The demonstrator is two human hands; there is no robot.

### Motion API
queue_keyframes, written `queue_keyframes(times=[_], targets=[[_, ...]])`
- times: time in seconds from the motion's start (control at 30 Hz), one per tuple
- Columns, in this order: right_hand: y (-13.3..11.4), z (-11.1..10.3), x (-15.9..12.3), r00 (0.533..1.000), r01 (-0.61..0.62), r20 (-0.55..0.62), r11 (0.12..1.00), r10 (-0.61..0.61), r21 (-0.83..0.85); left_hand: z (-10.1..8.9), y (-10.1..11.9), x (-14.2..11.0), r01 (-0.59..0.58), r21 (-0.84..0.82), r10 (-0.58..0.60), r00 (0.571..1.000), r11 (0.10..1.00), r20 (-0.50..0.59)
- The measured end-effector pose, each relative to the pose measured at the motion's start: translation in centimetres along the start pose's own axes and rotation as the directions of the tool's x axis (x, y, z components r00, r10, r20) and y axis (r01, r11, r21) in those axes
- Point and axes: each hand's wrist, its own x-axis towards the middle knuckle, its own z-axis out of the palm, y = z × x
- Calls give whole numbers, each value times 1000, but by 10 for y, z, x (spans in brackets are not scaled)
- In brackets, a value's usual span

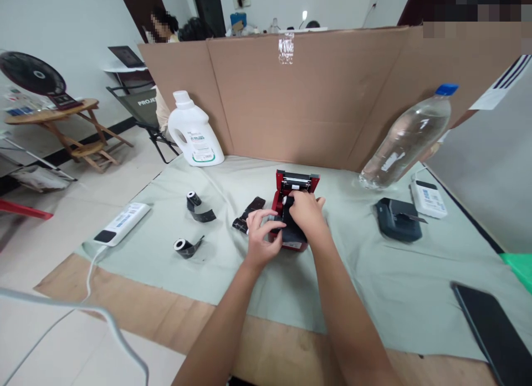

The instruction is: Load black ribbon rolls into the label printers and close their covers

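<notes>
A small red label printer (296,185) with its lid up stands on the pale green cloth (233,275) in the middle of the table. My right hand (307,213) is curled over its open top, fingers pressed onto a black part inside. My left hand (262,239) grips the printer's left side, thumb and fingers closed round a grey-black piece. A black ribbon strip (248,213) lies just left of the printer. Two small black rolls (194,202) (185,246) with loose tails lie further left.
A cardboard screen (316,98) walls off the back. A white detergent jug (193,130) stands back left, a clear water bottle (407,138) leans back right. A white power strip (121,223), black device (397,219), white box (428,197) and dark phone (496,333) lie around.
</notes>
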Motion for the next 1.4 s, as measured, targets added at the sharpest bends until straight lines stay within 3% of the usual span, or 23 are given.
queue_keyframes(times=[0.23,0.4,0.57,0.67,0.73,0.8,0.9,1.0,1.13,1.23,1.3,1.33,1.37,1.4], targets=[[-2,-1,-3,998,58,1,997,-58,-58,-1,2,1,0,-29,1,1000,1000,22],[-2,3,-1,997,45,71,997,-40,-69,0,2,0,-4,-41,5,1000,999,26],[9,-28,-14,986,146,65,985,-152,90,-1,8,3,-6,-6,7,999,1000,48],[18,-45,-16,976,174,-165,963,-141,205,-4,12,4,-92,8,91,993,996,75],[25,-44,-7,926,159,-372,966,-73,205,-5,14,3,-130,31,126,987,991,99],[33,-36,5,895,185,-442,955,-66,232,-6,14,1,-139,39,134,985,989,108],[44,-27,18,905,279,-407,898,-127,341,-5,15,2,-129,0,129,989,992,70],[52,-22,13,932,274,-335,871,-137,407,-5,16,5,-151,-52,152,988,987,23],[60,-1,-11,978,137,-209,829,-25,542,-20,15,-3,-232,-64,237,968,971,87],[65,26,-22,984,-15,-101,626,149,779,-41,6,-16,-294,-111,313,921,949,232],[67,42,-23,977,-91,-3,434,211,896,-48,-3,-17,-159,-161,193,955,974,225],[67,49,-23,976,-100,22,352,218,931,-48,-8,-13,-7,-192,44,980,981,192],[66,54,-22,977,-86,24,286,212,954,-44,-13,-7,182,-234,-144,975,955,171],[65,58,-22,979,-54,6,232,202,971,-37,-17,2,377,-281,-337,924,882,182]])
